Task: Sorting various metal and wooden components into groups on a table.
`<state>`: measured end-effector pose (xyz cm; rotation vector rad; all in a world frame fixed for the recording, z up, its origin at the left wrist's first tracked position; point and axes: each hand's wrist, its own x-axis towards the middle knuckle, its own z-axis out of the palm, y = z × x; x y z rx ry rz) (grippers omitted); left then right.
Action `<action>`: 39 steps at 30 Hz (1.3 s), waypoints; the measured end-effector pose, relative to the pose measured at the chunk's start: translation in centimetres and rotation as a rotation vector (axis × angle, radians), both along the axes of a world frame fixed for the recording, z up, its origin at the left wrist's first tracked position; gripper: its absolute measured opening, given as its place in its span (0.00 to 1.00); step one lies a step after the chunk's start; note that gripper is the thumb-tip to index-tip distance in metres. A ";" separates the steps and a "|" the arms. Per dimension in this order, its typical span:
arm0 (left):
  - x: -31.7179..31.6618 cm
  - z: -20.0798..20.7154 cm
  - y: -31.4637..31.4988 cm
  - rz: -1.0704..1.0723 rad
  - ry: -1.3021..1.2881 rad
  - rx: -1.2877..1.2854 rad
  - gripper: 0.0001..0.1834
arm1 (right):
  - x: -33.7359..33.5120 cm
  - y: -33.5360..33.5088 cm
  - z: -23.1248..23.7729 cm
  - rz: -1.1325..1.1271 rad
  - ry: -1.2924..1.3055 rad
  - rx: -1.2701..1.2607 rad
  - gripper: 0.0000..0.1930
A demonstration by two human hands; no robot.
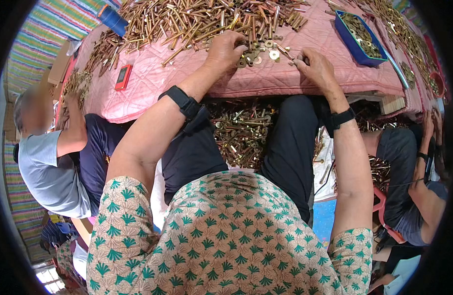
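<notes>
A pile of brass-coloured anchor bolts (202, 24) covers the far part of the pink quilted cloth (157, 81). At its near edge lie several loose washers (274, 54), some pale, some dull brass. My left hand (226, 50) is at the left of these washers, fingers curled and thumb close to them; what they hold, if anything, is hidden. With thumb and fingers my right hand (316, 68) pinches the near end of a slim bolt (285, 52), which slants away toward the pile.
A blue tray (339, 20) of washers stands at the right, a red device (122, 77) at the left, a blue cylinder (112, 20) behind it. More bolts (243, 135) lie below the table edge. One person (54, 162) sits at my left, another (418, 196) at my right.
</notes>
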<state>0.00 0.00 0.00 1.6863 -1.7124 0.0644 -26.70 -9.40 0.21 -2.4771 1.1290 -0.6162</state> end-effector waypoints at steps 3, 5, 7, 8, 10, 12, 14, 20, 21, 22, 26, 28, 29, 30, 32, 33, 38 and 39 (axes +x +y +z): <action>-0.6 -0.2 -0.4 -0.028 0.011 0.056 0.14 | -0.1 -0.6 -0.5 0.003 0.001 -0.013 0.14; -1.2 -0.3 -0.6 -0.163 0.097 -0.007 0.14 | -0.2 -1.3 -1.1 0.033 -0.013 0.015 0.13; -1.6 0.0 0.0 -0.236 0.127 -0.005 0.13 | 0.0 -1.0 -0.9 0.034 -0.012 0.023 0.12; -1.6 0.2 0.4 -0.216 0.120 -0.033 0.12 | 0.1 -0.9 -0.7 0.034 -0.012 0.032 0.11; -1.3 0.3 0.6 -0.113 0.178 -0.065 0.10 | 0.0 -1.1 -1.0 0.056 -0.067 0.068 0.11; -0.4 0.2 1.0 -0.053 0.095 -0.029 0.10 | -0.1 -1.4 -1.4 0.079 -0.122 0.104 0.10; -0.1 -0.1 1.2 -0.016 -0.057 0.082 0.10 | -0.2 -1.8 -2.0 0.044 -0.245 0.233 0.10; -2.5 -0.5 1.6 -0.007 -0.279 0.031 0.14 | 1.8 -0.7 -1.9 -0.068 -0.313 0.207 0.13; -2.7 -0.4 1.5 0.007 -0.324 0.060 0.14 | 2.0 -0.5 -1.7 -0.061 -0.318 0.202 0.13; -2.8 -0.3 1.5 0.010 -0.323 0.079 0.15 | 2.2 -0.5 -1.5 -0.017 -0.251 0.110 0.13; -1.8 -0.3 1.9 -0.118 -0.158 -0.060 0.17 | 2.9 -0.8 -0.6 0.028 -0.136 0.116 0.14; -0.2 0.4 1.9 -0.099 -0.124 -0.096 0.17 | 2.7 -1.6 -0.9 0.031 -0.100 0.178 0.14; 0.9 0.8 1.9 -0.087 -0.086 -0.130 0.17 | 2.6 -1.9 -1.2 0.040 -0.102 0.170 0.14; 2.2 1.3 2.1 -0.056 -0.056 -0.121 0.15 | 2.4 -2.2 -1.4 0.046 -0.104 0.164 0.13; 5.9 1.3 2.5 0.019 -0.053 -0.058 0.13 | 2.0 -2.6 -1.2 0.076 -0.232 0.253 0.11; 7.6 1.1 2.7 0.086 -0.042 0.007 0.12 | 1.6 -3.0 -1.1 0.097 -0.353 0.343 0.09; 13.4 1.7 4.8 0.381 -0.078 0.280 0.13 | 0.5 -3.3 -1.7 -0.065 -0.463 0.139 0.07; 13.7 2.4 4.9 0.450 -0.092 0.480 0.16 | 0.4 -3.1 -1.8 -0.066 -0.462 0.141 0.07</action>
